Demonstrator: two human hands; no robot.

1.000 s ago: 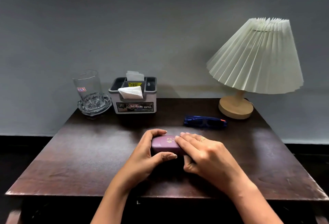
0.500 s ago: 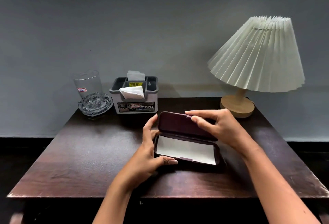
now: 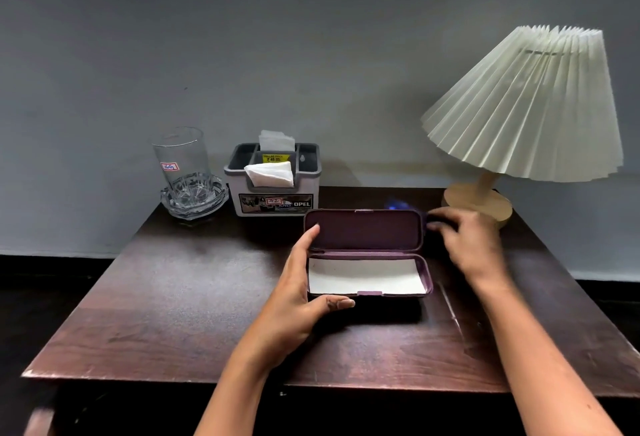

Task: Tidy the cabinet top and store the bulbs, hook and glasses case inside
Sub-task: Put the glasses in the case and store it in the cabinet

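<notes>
A purple glasses case (image 3: 367, 276) lies open on the dark wooden cabinet top (image 3: 173, 297), showing a white lining, with its lid (image 3: 363, 229) standing upright. My left hand (image 3: 298, 297) grips the case's left end, thumb along the front edge. My right hand (image 3: 474, 245) is behind the lid's right end, blurred, fingers closed on the end of the blue glasses (image 3: 394, 203). The glasses show only as a blue smear above the lid. No bulbs or hook are in view.
At the back left a clear tumbler (image 3: 181, 158) stands in a glass ashtray (image 3: 194, 196). A grey tissue organiser (image 3: 273, 189) sits beside it. A lamp with a pleated shade (image 3: 530, 106) stands at the back right. The wall is close behind.
The case went from shut under both hands to fully open. My right hand left the lid and moved right and back to the blue glasses; my left hand stayed on the case.
</notes>
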